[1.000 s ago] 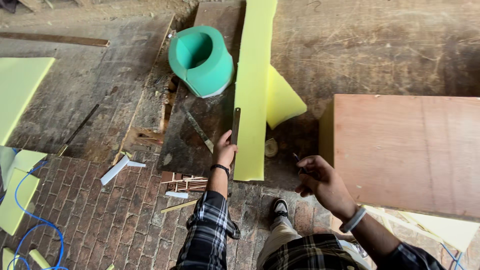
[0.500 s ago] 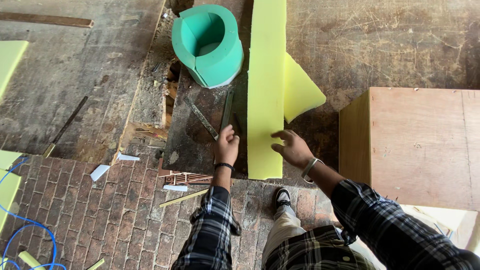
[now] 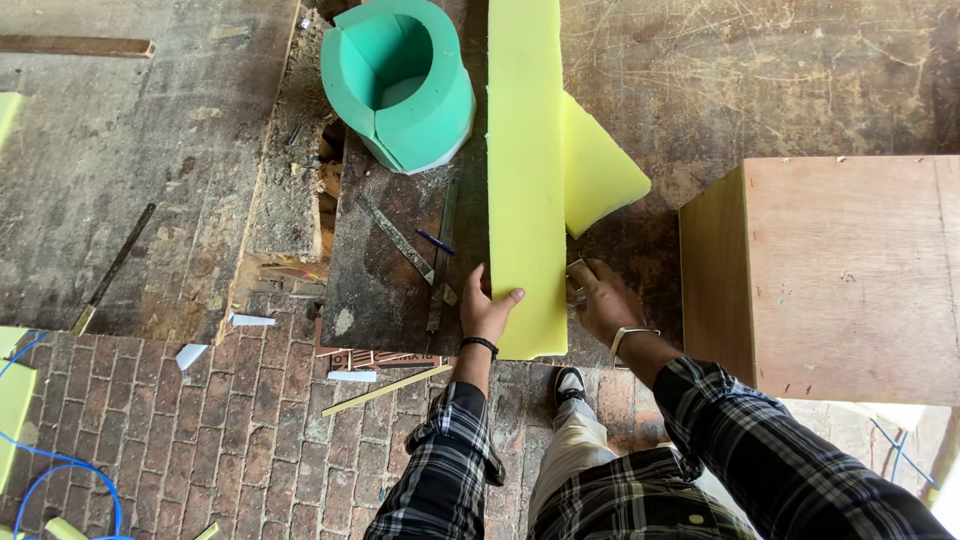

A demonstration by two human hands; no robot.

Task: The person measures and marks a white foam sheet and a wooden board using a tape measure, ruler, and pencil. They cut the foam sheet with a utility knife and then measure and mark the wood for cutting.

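Observation:
A long yellow foam strip (image 3: 525,170) lies lengthwise on a dark board (image 3: 385,290) on the floor. My left hand (image 3: 485,312) rests at the strip's near left edge, with the thumb laid over the foam. My right hand (image 3: 603,300) sits curled against the near right edge, its fingers closed around a small pale tool (image 3: 577,283) that is mostly hidden. A wedge-shaped yellow foam piece (image 3: 600,170) pokes out from under the strip on the right. A long dark straightedge (image 3: 443,250) lies just left of the strip.
A green foam cylinder (image 3: 400,80) stands at the board's far end. A metal ruler (image 3: 395,237) and a blue pen (image 3: 437,242) lie on the board. A plywood box (image 3: 840,270) stands to the right. Foam scraps and a blue cable (image 3: 50,470) lie on the brick floor at left.
My right hand has come in from the right to the strip's near right edge. My left hand has shifted from the straightedge onto the strip's left edge.

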